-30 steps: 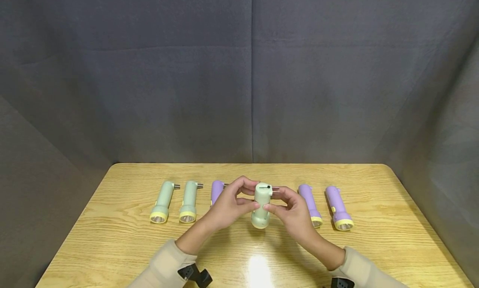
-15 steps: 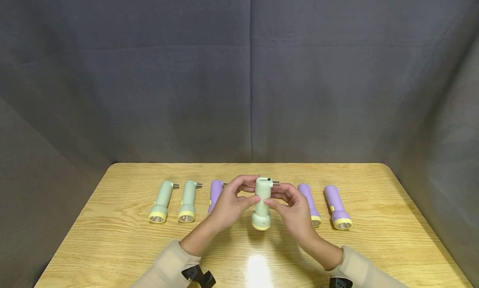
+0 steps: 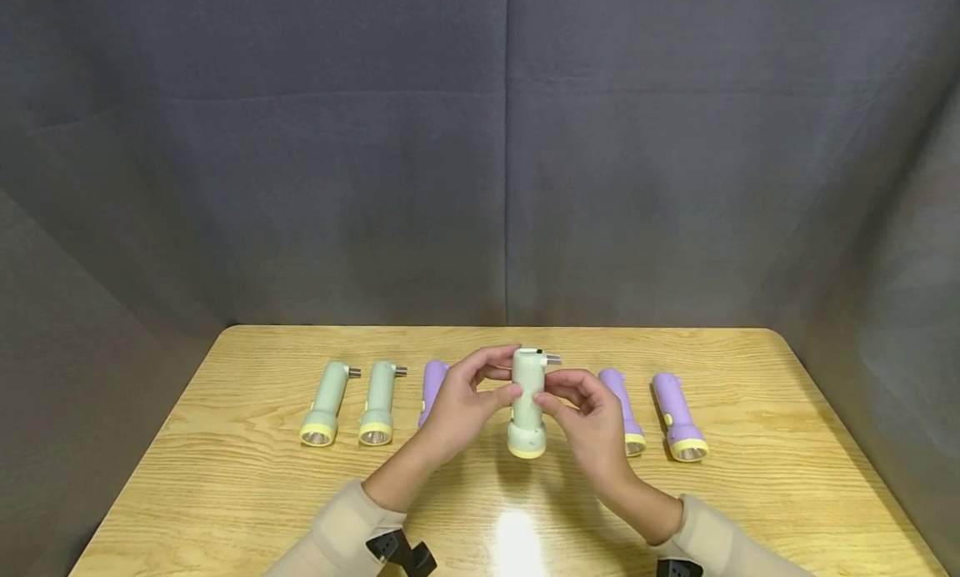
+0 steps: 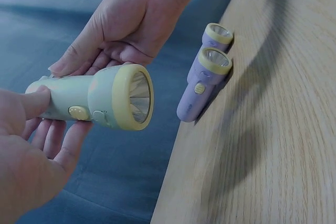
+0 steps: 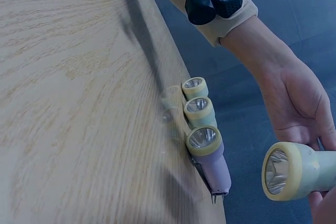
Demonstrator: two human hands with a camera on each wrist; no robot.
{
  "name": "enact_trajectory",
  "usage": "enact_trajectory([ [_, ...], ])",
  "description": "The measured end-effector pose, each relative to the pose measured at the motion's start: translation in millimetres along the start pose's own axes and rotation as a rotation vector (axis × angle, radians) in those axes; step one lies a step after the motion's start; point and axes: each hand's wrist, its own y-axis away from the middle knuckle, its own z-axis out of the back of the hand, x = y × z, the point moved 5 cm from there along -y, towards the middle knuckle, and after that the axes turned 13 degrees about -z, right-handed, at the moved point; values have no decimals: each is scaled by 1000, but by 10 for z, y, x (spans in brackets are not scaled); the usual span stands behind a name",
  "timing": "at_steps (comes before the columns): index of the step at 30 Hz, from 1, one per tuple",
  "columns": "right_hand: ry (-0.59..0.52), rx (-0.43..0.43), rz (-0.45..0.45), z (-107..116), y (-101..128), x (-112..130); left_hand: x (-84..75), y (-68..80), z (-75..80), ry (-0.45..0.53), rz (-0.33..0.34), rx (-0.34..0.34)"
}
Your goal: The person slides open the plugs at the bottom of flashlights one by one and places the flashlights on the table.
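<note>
A pale green flashlight [image 3: 528, 406] with a yellow rim stands upright above the middle of the table, lens end down. Two metal prongs stick out rightward near its top. My left hand [image 3: 467, 403] grips its left side, thumb in front and fingers behind. On the other side my right hand [image 3: 592, 423] holds it with thumb and fingers. In the left wrist view, the flashlight's yellow switch [image 4: 79, 113] and clear lens [image 4: 139, 97] show. The right wrist view catches only the flashlight's head [image 5: 286, 171], its tail being out of frame.
Two green flashlights, the outer [image 3: 326, 403] and the inner [image 3: 378, 402], lie on the wooden table [image 3: 225, 494] at left. A purple flashlight [image 3: 432, 385] is partly behind my left hand. At right lie two more purple ones, one [image 3: 622, 406] beside my right hand and another [image 3: 678, 417].
The green flashlight has tilted upright: its top end has risen, and the slotted end face has turned mostly out of view. Both hands keep their hold. The flashlights on the table have not moved.
</note>
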Motion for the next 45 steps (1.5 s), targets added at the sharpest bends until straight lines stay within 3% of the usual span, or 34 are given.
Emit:
enact_trajectory([
  [10,23,160,41,-29,45,-21,43,-8,20,85,86,-94],
  [14,54,226,45,-37,59,-40,74,-7,35,74,111,-128],
  [23,278,345,138,-109,158,-58,117,1,77,61,177,-207],
  [26,323,350,153,-127,184,-73,136,6,81,56,186,-218],
  [35,419,319,91,-150,191,-128,182,26,67,73,219,-265],
  [45,348,287,62,-93,133,-132,187,42,42,81,194,-242],
])
